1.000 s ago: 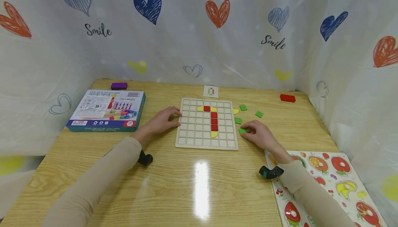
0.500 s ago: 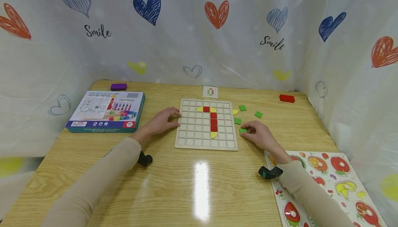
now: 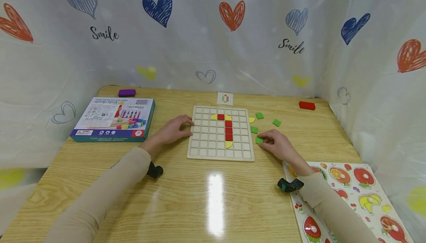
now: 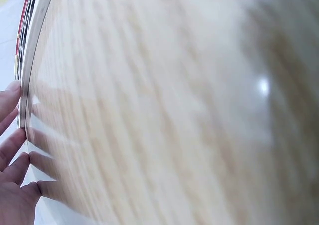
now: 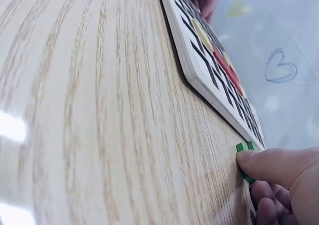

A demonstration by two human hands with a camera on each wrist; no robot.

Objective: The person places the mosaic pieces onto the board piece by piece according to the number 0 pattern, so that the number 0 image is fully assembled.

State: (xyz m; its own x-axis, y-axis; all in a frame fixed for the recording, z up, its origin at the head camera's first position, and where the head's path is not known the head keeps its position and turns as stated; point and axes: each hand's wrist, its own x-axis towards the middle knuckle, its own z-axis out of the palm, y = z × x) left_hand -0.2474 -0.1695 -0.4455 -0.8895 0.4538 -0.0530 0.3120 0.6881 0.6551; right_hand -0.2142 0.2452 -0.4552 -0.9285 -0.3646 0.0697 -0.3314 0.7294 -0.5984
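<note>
A square wooden grid board (image 3: 204, 150) lies on the table with red square tiles (image 3: 228, 130) and yellow curved tiles (image 3: 229, 144) set in its cells. My left hand (image 3: 173, 129) rests at the board's left edge, thumb and fingertips touching it with relaxed fingers. To the right of the board, my right hand (image 3: 277, 146) pinches a green square tile (image 3: 259, 140) between thumb and fingers, low over the table. In the right wrist view the thumb (image 5: 271, 163) covers much of this tile. Several loose green tiles (image 3: 277, 122) and a yellow curved tile (image 3: 252, 120) lie nearby.
Behind the board lies a small pattern card (image 3: 225, 98). A boxed bead set (image 3: 114, 119) and a purple block (image 3: 127, 93) are on the left. At the right are a red block (image 3: 307, 105) and a fruit puzzle board (image 3: 352, 198), partly under the right forearm.
My right hand has shifted very slightly to the right at the green tile. The left hand and the grid board have stayed where they were.
</note>
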